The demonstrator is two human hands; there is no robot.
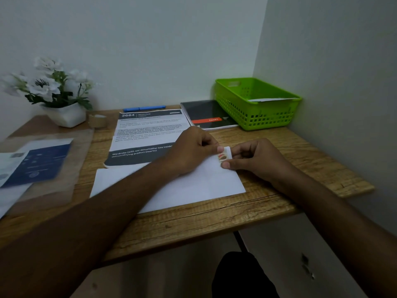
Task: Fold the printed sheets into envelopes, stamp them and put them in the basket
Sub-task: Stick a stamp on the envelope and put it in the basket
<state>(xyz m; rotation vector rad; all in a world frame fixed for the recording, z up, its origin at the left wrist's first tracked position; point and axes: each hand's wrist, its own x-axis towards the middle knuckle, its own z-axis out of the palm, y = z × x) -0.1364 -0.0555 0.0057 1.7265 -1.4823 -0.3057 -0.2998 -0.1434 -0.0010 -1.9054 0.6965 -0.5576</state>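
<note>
Both hands pinch 1 small stamp [224, 154] at the top right corner of the white envelope [182, 186]: left hand [191, 150] has its fingertips on the stamp's left edge, right hand [255, 160] clamps the right edge w/ thumb below and forefinger above. Stamp shows a red/brown picture; its top part curls up, white. Whether it touches the paper yet: cannot tell.

Envelope lies flat near the front edge of the wooden desk [214, 222], plain side up, left forearm crossing over it.

Just behind, partly under the left hand: 1 printed sheet [146, 134], dark header reading "2684", dark footer band. Its lower edge meets the envelope's top edge.

Back right corner: 1 green plastic basket [257, 112], perforated walls. Contents: white paper [272, 100] resting against the right rim; count inside unclear. Basket sits beside 1 dark booklet [206, 115] w/ red-orange stripe.

Behind the sheet: 1 blue pen [144, 108]. Left of it: 1 tape roll [98, 120], then 1 white pot of white flowers [53, 93].

Far left: blue-and-white leaflet [36, 162] under a clear plastic cover, blurred.
</note>
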